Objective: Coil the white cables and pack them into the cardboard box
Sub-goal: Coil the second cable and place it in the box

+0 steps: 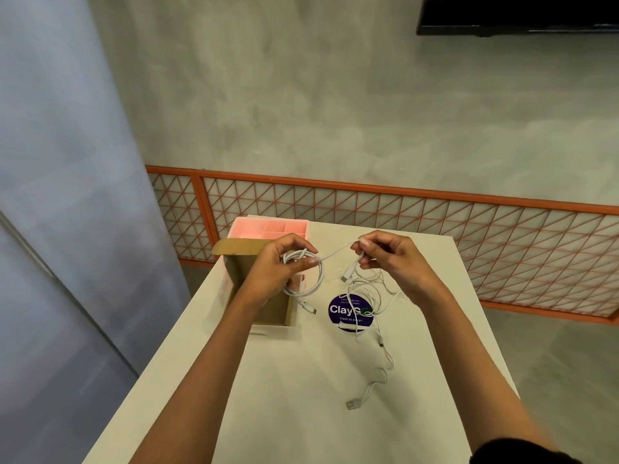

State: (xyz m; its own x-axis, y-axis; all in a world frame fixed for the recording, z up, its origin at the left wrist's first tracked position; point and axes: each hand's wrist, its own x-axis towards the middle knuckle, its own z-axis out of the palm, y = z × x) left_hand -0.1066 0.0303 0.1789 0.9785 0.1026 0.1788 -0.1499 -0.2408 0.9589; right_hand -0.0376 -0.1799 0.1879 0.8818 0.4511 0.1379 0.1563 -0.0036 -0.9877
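Head: cream table [301, 396], grey wall [335, 112]

Soft, even indoor light, faint shadows, wide-angle bending at the edges, slight blur throughout

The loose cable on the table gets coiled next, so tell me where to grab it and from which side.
Probably pinch the loose cable just behind its USB plug, from above on the near side. That end lies alone on the table; the far part runs into the tangle over the purple sticker.
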